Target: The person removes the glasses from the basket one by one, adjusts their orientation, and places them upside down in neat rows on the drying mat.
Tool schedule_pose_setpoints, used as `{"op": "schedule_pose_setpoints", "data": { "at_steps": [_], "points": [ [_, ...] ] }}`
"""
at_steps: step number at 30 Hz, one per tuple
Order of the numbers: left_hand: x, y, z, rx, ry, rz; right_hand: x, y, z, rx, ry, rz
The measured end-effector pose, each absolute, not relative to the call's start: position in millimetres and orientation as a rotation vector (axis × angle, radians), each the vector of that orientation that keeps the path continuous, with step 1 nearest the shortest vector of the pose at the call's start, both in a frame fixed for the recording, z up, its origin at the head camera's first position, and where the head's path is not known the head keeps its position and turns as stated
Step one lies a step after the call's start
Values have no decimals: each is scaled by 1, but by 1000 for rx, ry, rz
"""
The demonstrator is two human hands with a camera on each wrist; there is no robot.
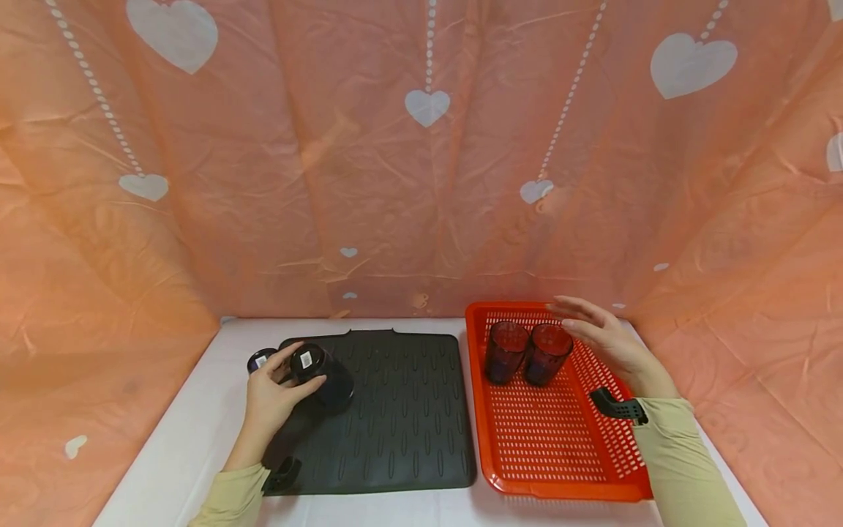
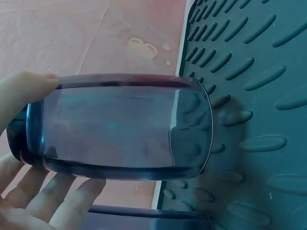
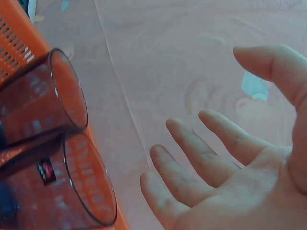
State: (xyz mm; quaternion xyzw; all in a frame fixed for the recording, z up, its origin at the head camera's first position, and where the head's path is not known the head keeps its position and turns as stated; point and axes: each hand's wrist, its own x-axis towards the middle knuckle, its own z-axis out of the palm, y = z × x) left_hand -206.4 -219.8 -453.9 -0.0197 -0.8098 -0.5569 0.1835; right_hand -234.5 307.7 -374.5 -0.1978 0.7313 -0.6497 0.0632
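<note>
My left hand grips an upside-down dark tinted drinking glass near its base, thumb on one side and fingers on the other. A white sticker shows on that base. The glass's rim faces the black ridged mat; whether it touches cannot be told. A second upturned glass stands just left of it, partly hidden by the hand. Over the red basket, my right hand is spread and holds nothing. Close to its fingers, two tinted glasses stand mouth up, side by side in the basket.
The mat and the basket lie side by side on a white table, with a narrow strip between them. An orange-pink cloth with white hearts hangs behind and along both sides. The basket has slotted walls and a raised rim.
</note>
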Motion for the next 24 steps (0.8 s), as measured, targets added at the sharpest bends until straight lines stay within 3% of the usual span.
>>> {"op": "schedule_pose_setpoints", "data": {
  "at_steps": [24],
  "points": [
    [-207,-217,-455,-43,-2299,-1542,-242,328,-392,-564,2245,-2028]
  ]
}}
